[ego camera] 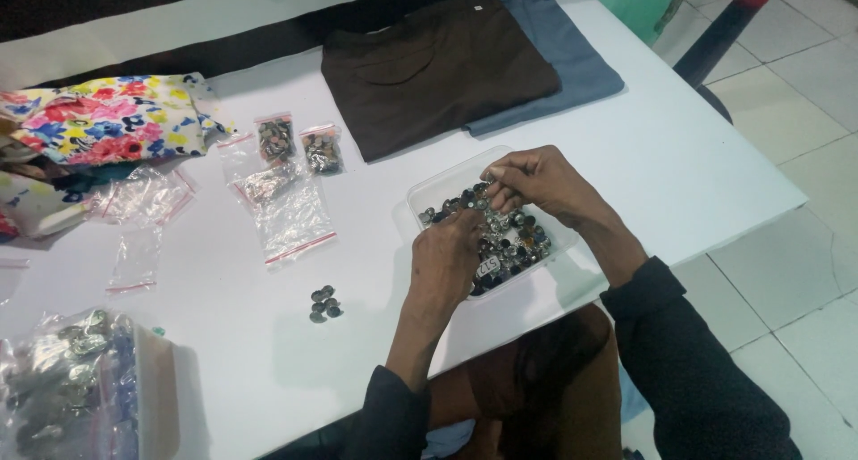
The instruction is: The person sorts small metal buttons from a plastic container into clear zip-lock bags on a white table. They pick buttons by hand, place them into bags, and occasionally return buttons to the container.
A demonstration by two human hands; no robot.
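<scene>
A clear plastic tub (pixel 429 192) full of dark and silvery buttons (pixel 509 245) stands near the front edge of the white table (pixel 679 165). My left hand (pixel 445 261) reaches into its near side, fingers down among the buttons. Over the tub's far side, my right hand (pixel 534 185) has its fingertips pinched together; whether a button sits between them I cannot tell. A small cluster of loose buttons (pixel 324 303) lies on the table to the left of the tub.
Folded brown cloth (pixel 433 67) and blue cloth (pixel 572 58) lie at the back. Several small zip bags (pixel 286 205), some with buttons, lie to the left. Floral fabric (pixel 116 116) sits far left. A big bag of buttons (pixel 67 384) is at front left. Tiled floor (pixel 786 272) lies right.
</scene>
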